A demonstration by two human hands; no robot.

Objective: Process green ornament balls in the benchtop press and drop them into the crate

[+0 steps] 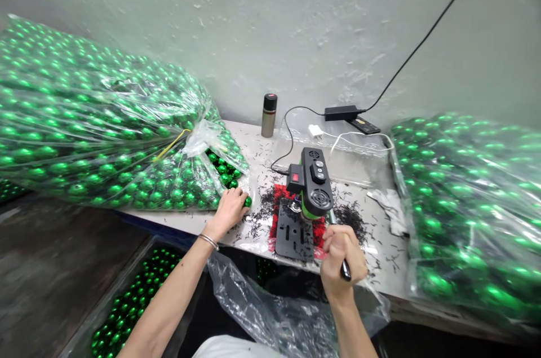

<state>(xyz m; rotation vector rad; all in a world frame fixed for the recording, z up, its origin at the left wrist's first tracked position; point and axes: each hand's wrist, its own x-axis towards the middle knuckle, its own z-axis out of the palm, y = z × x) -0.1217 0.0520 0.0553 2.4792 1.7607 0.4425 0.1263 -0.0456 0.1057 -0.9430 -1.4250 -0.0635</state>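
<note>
My left hand (pixel 231 209) is at the torn opening of a large clear plastic bag (pixel 202 173) packed with shiny green balls. Its fingers are curled over, with one green ball (pixel 248 201) at the fingertips. My right hand (pixel 344 256) is wrapped round a lever handle (pixel 345 272) with a black end, on the right side of a small black bench press (pixel 318 180). The press has round vents, knobs and a red switch, over a slotted black base plate (pixel 295 231). Black shavings lie around it on a red sheet (pixel 279 194).
Another bag of green balls (pixel 460 206) stands at the right. A flask (pixel 269 115), a black power adapter (pixel 340 113) with cables, a white plug (pixel 315 131) and a white glove-like cloth (pixel 391 208) lie on the table. Below, more balls (pixel 139 290) fill a lined container beside plastic sheeting (pixel 270 313).
</note>
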